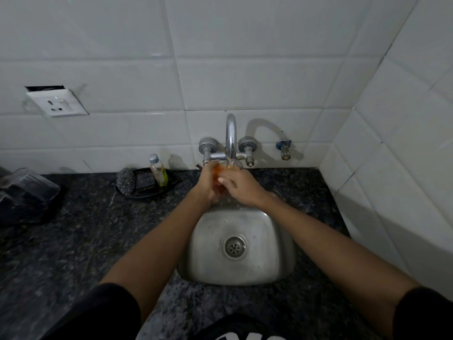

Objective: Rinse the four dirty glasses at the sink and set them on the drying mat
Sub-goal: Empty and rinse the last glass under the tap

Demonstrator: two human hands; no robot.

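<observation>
Both hands are holding one glass (pixel 220 174) under the tap (pixel 231 136), above the back of the sink (pixel 235 244). The left hand (pixel 208 184) is gripping its orange-tinted side; the right hand (pixel 241 186) is curling over it, thumb on top. This looks like the rinsing step. Next, the glass will likely need tipping out and carrying left across the tabletop (pixel 81 231); the mat isn't clearly showing.

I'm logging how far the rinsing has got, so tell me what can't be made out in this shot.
- Glass, head view: mostly covered by the left hand and right hand; its shape and cleanliness are unclear.
- Clear glassware on the counter's left: cut off by the frame edge and dim, so it cannot be counted.
- Drying mat: not identifiable.
- Water stream under the tap: too faint to confirm.
</observation>
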